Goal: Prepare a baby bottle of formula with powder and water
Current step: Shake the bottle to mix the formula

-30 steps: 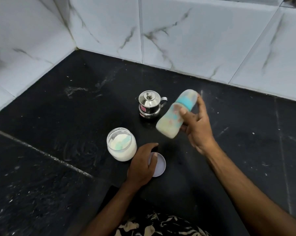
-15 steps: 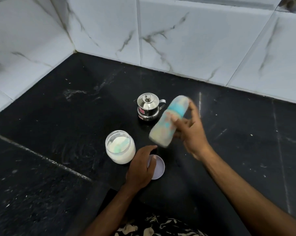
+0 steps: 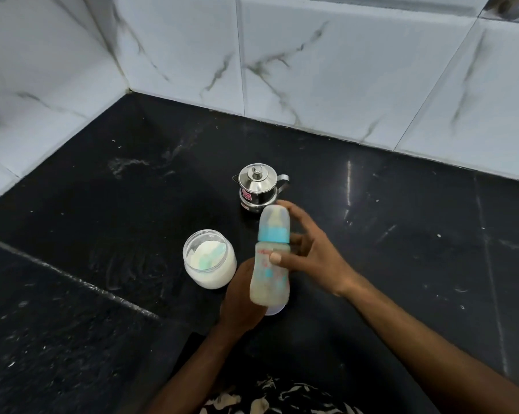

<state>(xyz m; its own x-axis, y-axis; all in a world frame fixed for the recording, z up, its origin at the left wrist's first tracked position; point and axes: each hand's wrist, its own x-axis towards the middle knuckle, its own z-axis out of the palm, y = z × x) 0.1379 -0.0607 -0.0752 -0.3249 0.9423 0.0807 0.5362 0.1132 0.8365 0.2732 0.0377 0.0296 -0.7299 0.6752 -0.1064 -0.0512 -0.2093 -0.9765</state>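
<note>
Since a second ago the baby bottle [image 3: 270,258] has swung from a slant to nearly upright and come nearer, over the left hand [image 3: 240,300]. That hand lies with loosely bent fingers on the white lid [image 3: 274,310] on the tabletop [image 3: 401,264]. The right hand [image 3: 315,258] clamps the bottle, thumb in front, fingers [image 3: 294,213] behind. Left of them stands the open powder jar [image 3: 209,258]; beyond, the steel pot [image 3: 258,186]; bare tabletop to the right.
</note>
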